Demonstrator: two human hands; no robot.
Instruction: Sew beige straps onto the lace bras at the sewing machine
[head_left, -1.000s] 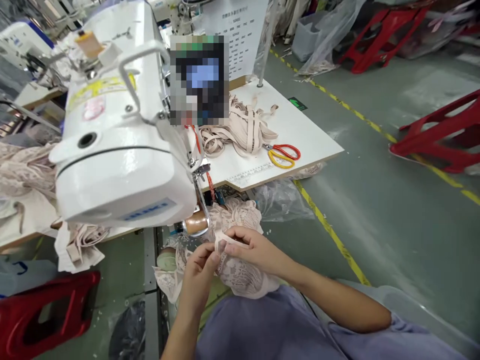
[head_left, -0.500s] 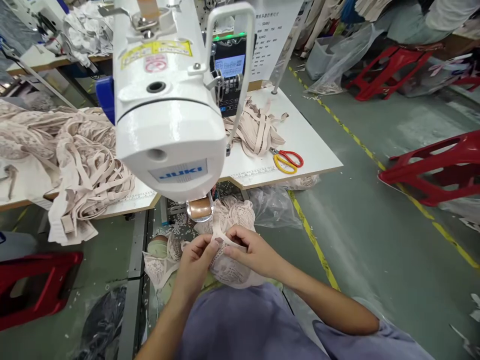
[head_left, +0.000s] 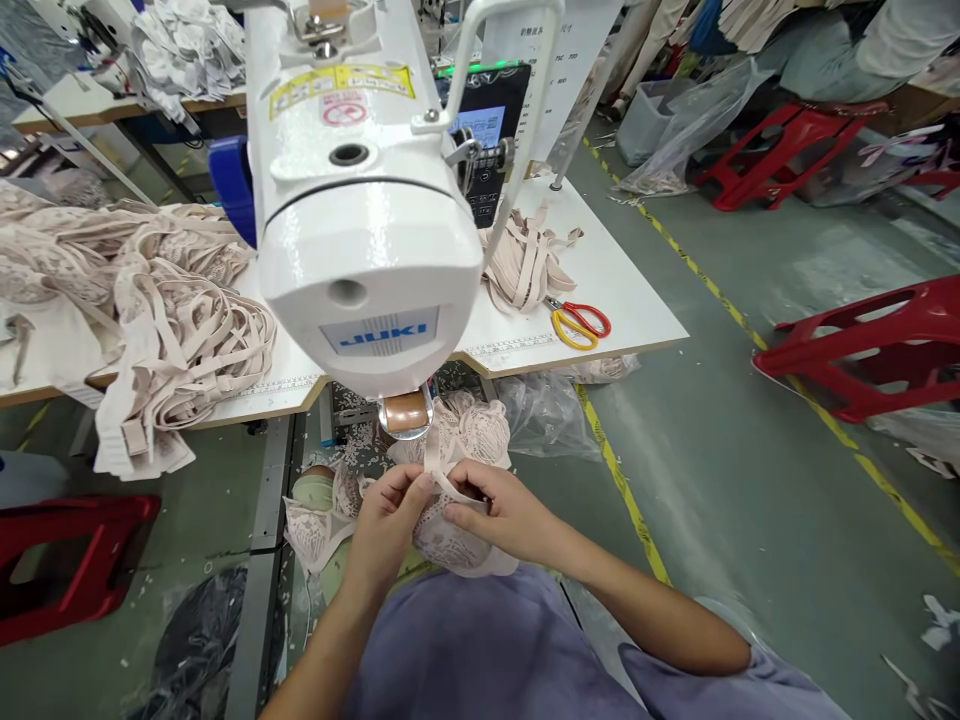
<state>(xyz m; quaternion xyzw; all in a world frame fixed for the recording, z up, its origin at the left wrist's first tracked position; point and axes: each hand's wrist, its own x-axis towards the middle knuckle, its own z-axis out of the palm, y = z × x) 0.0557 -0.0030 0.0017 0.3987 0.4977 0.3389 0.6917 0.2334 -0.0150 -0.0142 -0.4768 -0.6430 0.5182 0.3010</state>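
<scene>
Just in front of the white sewing machine, both my hands hold a pale pink lace bra. My left hand pinches the bra where a strap meets the top of the cup. Thumb and fingers of my right hand close on the cup's upper edge, a little to the right. The strap runs up from my fingers toward the machine's needle area, which the machine head hides. More lace cups lie behind my hands, and another lace cup sits to the left.
A heap of bras and straps covers the table's left part. Red and yellow handled scissors lie by more straps on the right. Red stools stand on the floor, and a person sits at the upper right.
My view has shifted slightly, so the machine appears further right and lower. Both hands keep their pinch on the bra; the cup's edge looks slightly more spread between them.
</scene>
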